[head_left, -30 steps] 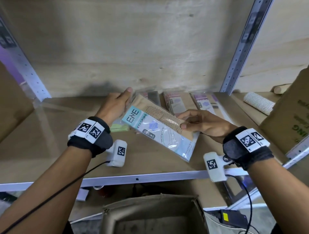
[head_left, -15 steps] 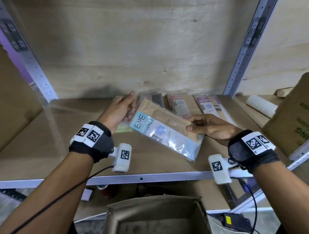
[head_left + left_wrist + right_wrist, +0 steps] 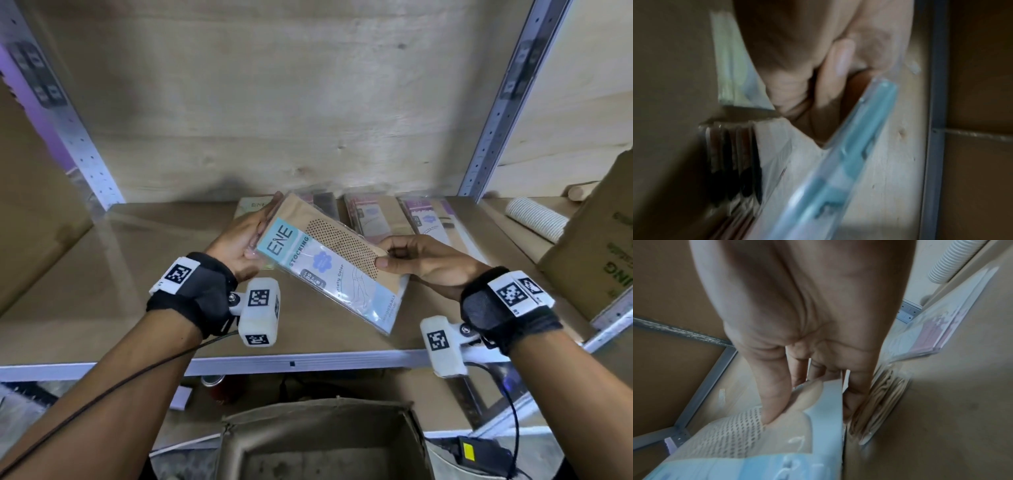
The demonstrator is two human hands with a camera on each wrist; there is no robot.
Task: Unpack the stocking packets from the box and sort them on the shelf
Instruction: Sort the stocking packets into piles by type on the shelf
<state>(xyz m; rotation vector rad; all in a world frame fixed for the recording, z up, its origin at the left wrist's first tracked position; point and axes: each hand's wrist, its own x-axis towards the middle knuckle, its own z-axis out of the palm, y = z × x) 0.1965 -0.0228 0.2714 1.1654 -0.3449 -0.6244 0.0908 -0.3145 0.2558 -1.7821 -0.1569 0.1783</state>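
Observation:
A clear stocking packet (image 3: 329,263) with a blue ENE label and beige stocking hangs tilted above the shelf board (image 3: 102,291). My left hand (image 3: 248,240) holds its upper left end, fingers behind it. My right hand (image 3: 400,257) pinches its right edge, thumb on the dotted panel. In the left wrist view the packet's blue edge (image 3: 838,178) runs from my hand (image 3: 818,73), blurred. In the right wrist view my thumb presses the packet (image 3: 756,443). At the shelf's back lie a green packet (image 3: 253,205), a dark one (image 3: 323,202), pink ones (image 3: 370,219) and purple ones (image 3: 428,219).
An open cardboard box (image 3: 322,442) stands below the shelf's front rail. A white ribbed roll (image 3: 534,222) and a printed carton (image 3: 599,246) sit at the right. Metal uprights (image 3: 493,113) frame the bay. A black power adapter (image 3: 479,452) lies low right.
My left hand came off the packets lying at the back and took hold of the blue packet's left end. The packet rose slightly and tilted toward me.

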